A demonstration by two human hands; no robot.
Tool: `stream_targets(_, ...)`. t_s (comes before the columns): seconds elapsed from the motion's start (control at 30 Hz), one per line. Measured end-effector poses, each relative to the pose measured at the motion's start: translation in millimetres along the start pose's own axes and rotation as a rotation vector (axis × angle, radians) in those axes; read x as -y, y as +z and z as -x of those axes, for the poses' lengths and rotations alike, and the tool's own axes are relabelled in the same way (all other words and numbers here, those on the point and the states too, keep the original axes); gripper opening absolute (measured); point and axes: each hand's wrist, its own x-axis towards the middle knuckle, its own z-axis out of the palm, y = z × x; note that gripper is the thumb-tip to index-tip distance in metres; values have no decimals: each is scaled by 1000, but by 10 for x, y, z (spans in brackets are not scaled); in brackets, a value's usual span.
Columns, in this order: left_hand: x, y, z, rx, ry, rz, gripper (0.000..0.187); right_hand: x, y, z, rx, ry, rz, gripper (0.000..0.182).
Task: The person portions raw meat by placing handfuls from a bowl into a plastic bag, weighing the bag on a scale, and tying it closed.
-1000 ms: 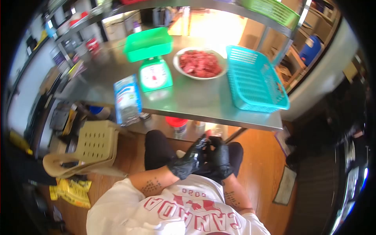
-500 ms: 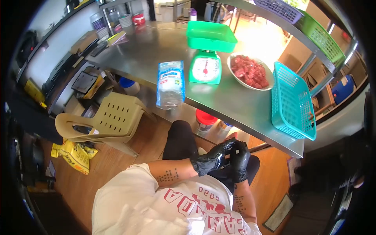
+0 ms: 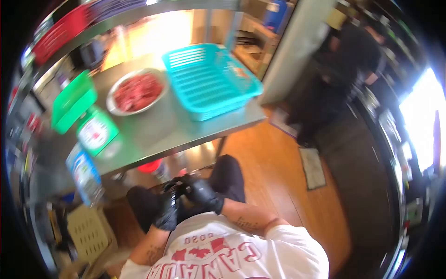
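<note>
My left hand (image 3: 168, 207) and my right hand (image 3: 200, 191), both in black gloves, meet low over my lap. Their fingertips are close together and blurred, so what they hold, if anything, cannot be made out. Beyond them on the steel table (image 3: 153, 139) stands a white bowl (image 3: 111, 105) of red raw meat (image 3: 138, 92). A turquoise basket (image 3: 204, 88) is to its right. To its left is a green scale (image 3: 98, 132) with a tilted-looking green pan (image 3: 74, 102). A blue and clear plastic packet (image 3: 84, 173) lies over the table's front edge.
A beige plastic chair (image 3: 90, 232) stands at the lower left. Under the table is a container with a red lid (image 3: 150, 166). A person in dark clothes (image 3: 353, 56) is at the upper right, near a counter. A grey mat (image 3: 312, 168) lies on the wooden floor.
The view has swung to the right, so the table and its objects appear further left and the other person is in view. Both hands remain together over my lap.
</note>
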Motion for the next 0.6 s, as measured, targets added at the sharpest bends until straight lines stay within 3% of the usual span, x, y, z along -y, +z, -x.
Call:
stream_targets(0.07, -222, 314, 73, -50, -34, -203, 15, 31, -6, -3, 5, -65, 40, 27)
stream_targets(0.17, -274, 118, 50, -3, -90, -309, 13, -32, -36, -51, 29, -134, 147, 22)
stream_targets(0.23, -312, -159, 32, 155, 115, -955, 12, 23, -111, -83, -59, -170, 82, 16)
stream_targets(0.27, -412, -15, -4, 174, 119, -958, 12, 24, -150, -95, -17, -123, -3, 15)
stream_targets(0.3, -592, 205, 8, 197, -29, -743, 12, 24, -164, -93, 28, -75, -92, 15)
stream_targets(0.33, -689, 322, 22, 206, -174, -525, 13, 18, -137, -88, -17, -167, -51, 16)
stream_targets(0.43, -471, -317, -204, 165, -285, -311, 21, 61, -119, -61, -4, -156, -30, 21)
stream_targets(0.57, -699, 217, -1, 107, -156, -506, 27, 55, -47, -58, -62, -161, -37, 26)
stream_targets(0.6, -746, 365, 94, 46, 29, -847, 32, -37, -8, -88, -121, -180, -60, 25)
